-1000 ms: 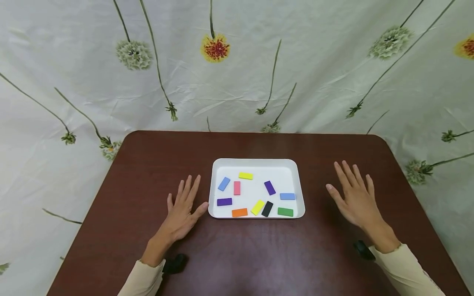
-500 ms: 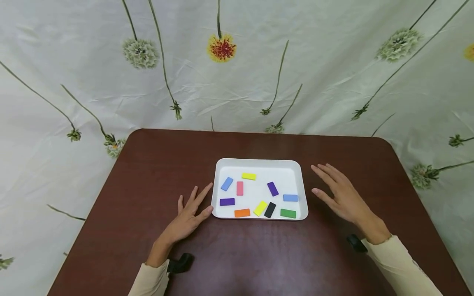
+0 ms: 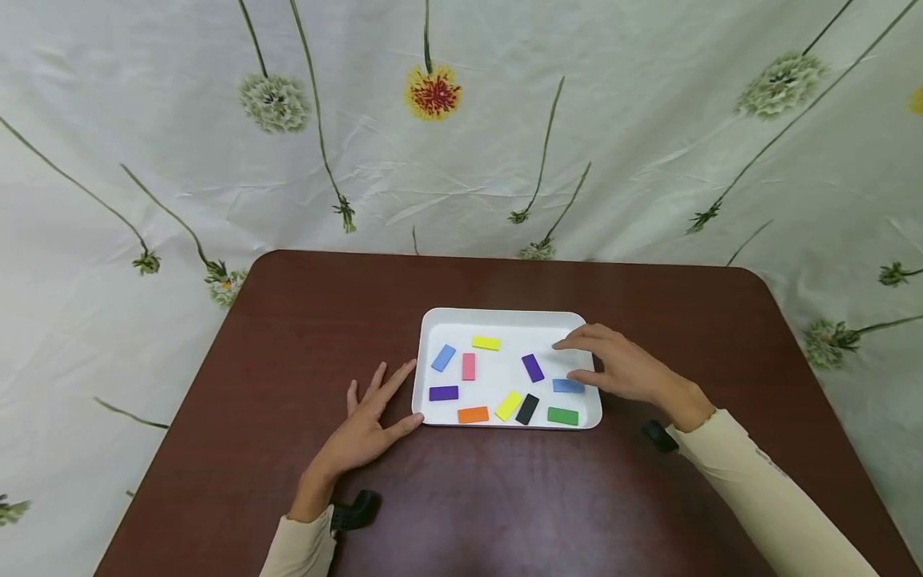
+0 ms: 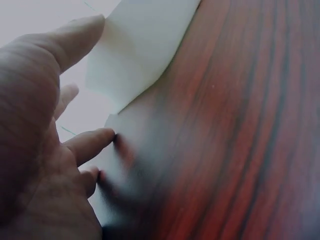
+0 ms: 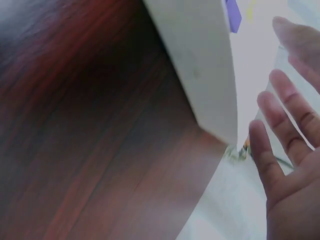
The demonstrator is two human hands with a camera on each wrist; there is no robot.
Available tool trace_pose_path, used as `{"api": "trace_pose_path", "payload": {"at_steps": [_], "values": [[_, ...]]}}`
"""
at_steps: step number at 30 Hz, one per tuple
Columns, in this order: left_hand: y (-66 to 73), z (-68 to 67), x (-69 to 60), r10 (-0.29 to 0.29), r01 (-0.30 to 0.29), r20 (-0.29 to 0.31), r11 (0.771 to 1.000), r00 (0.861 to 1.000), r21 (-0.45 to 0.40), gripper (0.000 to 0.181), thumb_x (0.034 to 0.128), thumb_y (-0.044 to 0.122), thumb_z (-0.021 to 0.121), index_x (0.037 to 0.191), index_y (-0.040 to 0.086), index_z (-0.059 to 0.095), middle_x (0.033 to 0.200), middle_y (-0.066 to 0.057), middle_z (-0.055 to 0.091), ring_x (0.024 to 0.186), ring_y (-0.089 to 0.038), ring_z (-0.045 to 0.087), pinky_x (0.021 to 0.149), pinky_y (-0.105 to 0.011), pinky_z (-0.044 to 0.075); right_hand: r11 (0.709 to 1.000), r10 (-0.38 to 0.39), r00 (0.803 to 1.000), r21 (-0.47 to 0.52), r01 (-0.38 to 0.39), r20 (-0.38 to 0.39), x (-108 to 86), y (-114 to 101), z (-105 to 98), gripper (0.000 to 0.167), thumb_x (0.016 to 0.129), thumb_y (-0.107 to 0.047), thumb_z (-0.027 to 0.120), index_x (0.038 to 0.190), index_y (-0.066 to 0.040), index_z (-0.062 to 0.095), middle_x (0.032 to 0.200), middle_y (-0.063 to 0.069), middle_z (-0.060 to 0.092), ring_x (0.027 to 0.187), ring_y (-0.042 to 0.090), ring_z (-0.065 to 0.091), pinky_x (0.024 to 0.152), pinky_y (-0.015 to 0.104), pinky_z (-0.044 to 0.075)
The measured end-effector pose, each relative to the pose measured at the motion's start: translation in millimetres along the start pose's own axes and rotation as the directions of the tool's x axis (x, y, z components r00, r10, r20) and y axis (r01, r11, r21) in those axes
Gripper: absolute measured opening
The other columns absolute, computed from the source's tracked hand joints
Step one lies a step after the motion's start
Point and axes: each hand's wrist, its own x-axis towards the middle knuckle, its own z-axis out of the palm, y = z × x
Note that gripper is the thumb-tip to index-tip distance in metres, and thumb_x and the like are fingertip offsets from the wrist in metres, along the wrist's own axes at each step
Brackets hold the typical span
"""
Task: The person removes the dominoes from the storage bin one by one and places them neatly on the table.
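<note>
A white tray (image 3: 505, 320) holds several small coloured blocks lying flat. My left hand (image 3: 359, 437) is at the tray's left edge, fingers spread, thumb and a fingertip at the rim; in the left wrist view the thumb of that hand (image 4: 35, 120) meets the tray's wall (image 4: 140, 50). Over the right side of the tray is my right hand (image 3: 623, 367), fingers apart and slightly bent, holding nothing. Its thumb is above the right blue block (image 3: 568, 386), partly covering it. A purple block (image 3: 533, 368) lies left of the thumb. The right wrist view shows the hand (image 5: 295, 150) beside the tray wall (image 5: 205, 65).
Other blocks in the tray include a green one (image 3: 563, 416), a black one (image 3: 527, 409), an orange one (image 3: 473, 415) and a pink one (image 3: 469, 367). The brown table (image 3: 505, 497) has its far edge before a flower-patterned cloth (image 3: 476, 176).
My right hand has moved left, from beside the tray to above its right part. My left hand has shifted slightly toward the tray's rim. The blocks keep their arrangement.
</note>
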Motion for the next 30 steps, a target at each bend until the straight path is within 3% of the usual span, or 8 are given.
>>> {"api": "trace_pose_path", "payload": {"at_steps": [5, 11, 22, 30], "values": [[-0.3, 2.3, -0.4, 0.009, -0.009, -0.016, 1.0, 1.0, 0.017, 0.084, 0.091, 0.042, 0.072, 0.16, 0.033, 0.025, 0.164, -0.012, 0.03, 0.154, -0.043, 0.0, 0.11, -0.071, -0.015, 0.997, -0.054, 0.995, 0.062, 0.049, 0.081, 20.0, -3.2, 4.4, 0.046, 0.085, -0.018, 0.082, 0.128, -0.012, 0.069, 0.116, 0.005, 0.064, 0.099, 0.021, 0.059, 0.084, 0.037, 0.053], [0.1, 2.4, -0.8, 0.012, -0.012, -0.021, 1.0, 1.0, 0.016, 0.084, 0.0909, 0.042, 0.073, 0.16, 0.033, 0.025, 0.164, -0.014, 0.029, 0.154, -0.044, 0.0, 0.11, -0.071, -0.016, 0.997, -0.02, 0.986, 0.074, 0.008, 0.163, 38.1, -5.4, 9.4, 0.047, 0.083, -0.016, 0.084, 0.127, -0.018, 0.07, 0.107, 0.0, 0.059, 0.087, 0.014, 0.05, 0.071, 0.023, 0.045], [0.7, 3.7, -1.3, 0.014, -0.013, -0.026, 1.0, 1.0, 0.011, 0.084, 0.0908, 0.042, 0.073, 0.16, 0.032, 0.027, 0.163, -0.013, 0.03, 0.154, -0.043, 0.001, 0.11, -0.072, -0.016, 0.999, -0.032, 0.963, 0.015, 0.029, 0.268, 60.9, -6.3, 11.4, 0.049, 0.082, -0.015, 0.084, 0.128, -0.016, 0.069, 0.094, -0.001, 0.055, 0.091, 0.016, 0.049, 0.079, 0.03, 0.042], [2.5, 3.1, -1.3, 0.005, -0.005, -0.03, 1.0, 1.0, 0.004, 0.084, 0.0901, 0.042, 0.073, 0.16, 0.029, 0.028, 0.163, -0.014, 0.03, 0.154, -0.043, 0.001, 0.11, -0.071, -0.016, 1.0, 0.006, 0.954, -0.019, -0.001, 0.301, 66.0, -7.5, 18.8, 0.046, 0.08, -0.017, 0.086, 0.123, -0.013, 0.069, 0.092, -0.004, 0.051, 0.094, 0.014, 0.05, 0.086, 0.032, 0.044]]}}
